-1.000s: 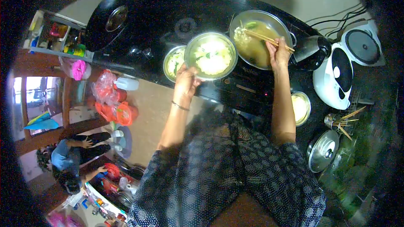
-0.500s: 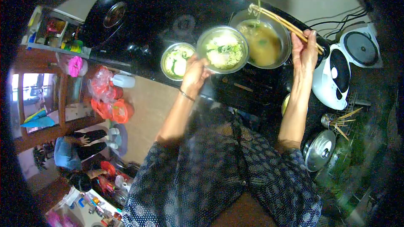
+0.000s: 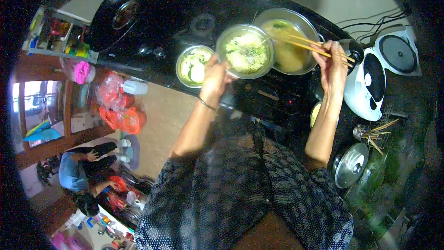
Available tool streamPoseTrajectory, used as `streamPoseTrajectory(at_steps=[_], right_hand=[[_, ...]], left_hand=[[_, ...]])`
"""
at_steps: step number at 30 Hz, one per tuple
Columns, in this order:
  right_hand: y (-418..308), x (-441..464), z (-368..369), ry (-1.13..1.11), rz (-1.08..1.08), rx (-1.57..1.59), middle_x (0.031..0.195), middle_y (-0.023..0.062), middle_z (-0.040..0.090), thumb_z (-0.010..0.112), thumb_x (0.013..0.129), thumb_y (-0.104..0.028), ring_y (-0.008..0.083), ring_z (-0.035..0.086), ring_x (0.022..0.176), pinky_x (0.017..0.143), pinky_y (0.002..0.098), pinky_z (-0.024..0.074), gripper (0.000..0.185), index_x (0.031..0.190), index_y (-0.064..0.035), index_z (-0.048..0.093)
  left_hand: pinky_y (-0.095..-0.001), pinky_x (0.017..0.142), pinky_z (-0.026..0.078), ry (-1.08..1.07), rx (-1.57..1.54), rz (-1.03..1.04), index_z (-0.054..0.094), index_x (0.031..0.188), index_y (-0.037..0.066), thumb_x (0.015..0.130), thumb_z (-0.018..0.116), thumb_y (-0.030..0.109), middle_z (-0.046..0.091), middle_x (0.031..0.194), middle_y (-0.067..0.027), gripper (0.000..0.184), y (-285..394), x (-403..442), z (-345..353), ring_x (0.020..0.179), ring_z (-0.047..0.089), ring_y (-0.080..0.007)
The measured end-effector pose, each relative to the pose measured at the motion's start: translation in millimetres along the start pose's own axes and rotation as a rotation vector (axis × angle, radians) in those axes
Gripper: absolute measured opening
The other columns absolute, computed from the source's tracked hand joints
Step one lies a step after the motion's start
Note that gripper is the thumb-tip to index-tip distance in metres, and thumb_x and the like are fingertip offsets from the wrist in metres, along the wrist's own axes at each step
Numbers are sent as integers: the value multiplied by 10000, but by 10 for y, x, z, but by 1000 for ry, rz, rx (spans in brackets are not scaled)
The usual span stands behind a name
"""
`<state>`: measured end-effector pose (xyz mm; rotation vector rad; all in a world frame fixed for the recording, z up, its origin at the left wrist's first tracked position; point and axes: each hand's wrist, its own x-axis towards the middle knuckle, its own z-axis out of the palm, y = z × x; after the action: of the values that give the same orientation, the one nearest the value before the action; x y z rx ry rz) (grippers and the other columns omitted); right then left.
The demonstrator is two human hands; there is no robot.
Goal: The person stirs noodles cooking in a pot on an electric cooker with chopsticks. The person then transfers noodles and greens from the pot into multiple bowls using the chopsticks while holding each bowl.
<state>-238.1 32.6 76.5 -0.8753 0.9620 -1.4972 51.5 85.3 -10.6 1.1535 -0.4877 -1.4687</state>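
Chopsticks (image 3: 307, 46) that were raised over the far left rim of the pot (image 3: 312, 23), with noodles and a green strand hanging from them, have come down toward the near left. Their tips are now at the far right part of the held bowl (image 3: 246, 77), where that bowl overlaps the pot from this view; whether they touch the food is too blurred to tell. The right hand (image 3: 334, 62) has its fingers closed around the chopsticks near their right ends. The left hand (image 3: 215, 76) still grips the held bowl by its near left side, at much the same spot as before. That metal bowl contains pale noodles (image 3: 256, 59) and greens.

Just left of the held bowl, and partly behind the left hand, is the second bowl (image 3: 180, 75), with similar food. The pot, to the right, has cloudy, yellowish broth (image 3: 292, 53) with some green in it. A third bowl (image 3: 315, 113) lies nearer, partly hidden by the right forearm.

Right of the pot are a dark kettle (image 3: 352, 48) and a white rice cooker (image 3: 358, 90). Nearer on that side, a container (image 3: 358, 133) of wooden sticks is beside a glass lid (image 3: 344, 169). Well apart at the left, a person in a blue top (image 3: 73, 171) reaches toward red items (image 3: 119, 184).
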Motion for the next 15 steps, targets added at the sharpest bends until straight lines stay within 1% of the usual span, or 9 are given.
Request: streamPoseTrajectory(at_steps=[1,2,4,5,6,8,11,14,15], right_hand=[[21,26,-137,18,-17,-30,927,120,610,533,929,-274,239,651,845,674,289,577,272,926,-2,551],[84,63,-259,29,-20,-25,927,120,610,533,929,-274,239,651,845,674,289,577,272,926,-2,551],[309,125,-480,95,59,-351,925,100,615,545,922,-279,191,634,850,687,295,571,274,959,-9,567],[456,148,-557,82,141,-389,929,87,619,548,919,-275,164,617,857,704,308,563,271,996,-16,576],[681,184,-640,72,152,-339,952,82,621,547,920,-268,166,615,870,716,314,555,275,1034,-19,577],[959,210,-574,60,171,-325,917,55,604,547,924,-263,140,605,865,698,266,536,236,964,-35,592],[1260,318,-356,83,91,-209,899,66,606,536,931,-244,169,617,844,690,256,531,227,944,-24,588],[1541,566,-353,170,70,-144,911,78,599,528,934,-223,181,627,809,665,267,536,212,928,-19,581],[1555,606,-334,215,58,-166,889,93,591,524,933,-208,191,629,757,658,295,554,208,925,-5,566]], left_hand=[[-188,358,410,27,1,-2,543,1072,16,734,527,-34,612,764,-74,343,18,-20,-20,483,569,-138],[-189,360,409,29,25,-4,546,1075,14,734,527,-33,617,780,-77,345,45,-38,-65,486,572,-142],[-189,362,407,36,30,4,543,1084,8,743,527,-27,619,777,-81,344,54,-48,-168,497,582,-147],[-194,354,409,71,30,6,537,1100,9,751,525,-24,621,764,-88,351,66,-79,-183,488,584,-155],[-194,354,409,63,39,3,537,1100,9,751,525,-24,621,764,-88,351,70,-84,-215,488,584,-155],[-196,345,411,63,43,-16,534,1110,12,755,532,-18,624,755,-90,356,45,-81,-311,471,582,-159],[-194,343,413,83,41,-35,536,1117,25,762,521,-20,628,753,-89,358,75,-133,-283,462,579,-155],[-189,347,412,103,57,-55,538,1115,31,770,512,-17,628,747,-85,350,58,-130,-276,465,580,-149],[-188,349,411,95,55,-56,540,1111,34,773,510,-15,628,745,-82,342,63,-132,-270,464,578,-147]])
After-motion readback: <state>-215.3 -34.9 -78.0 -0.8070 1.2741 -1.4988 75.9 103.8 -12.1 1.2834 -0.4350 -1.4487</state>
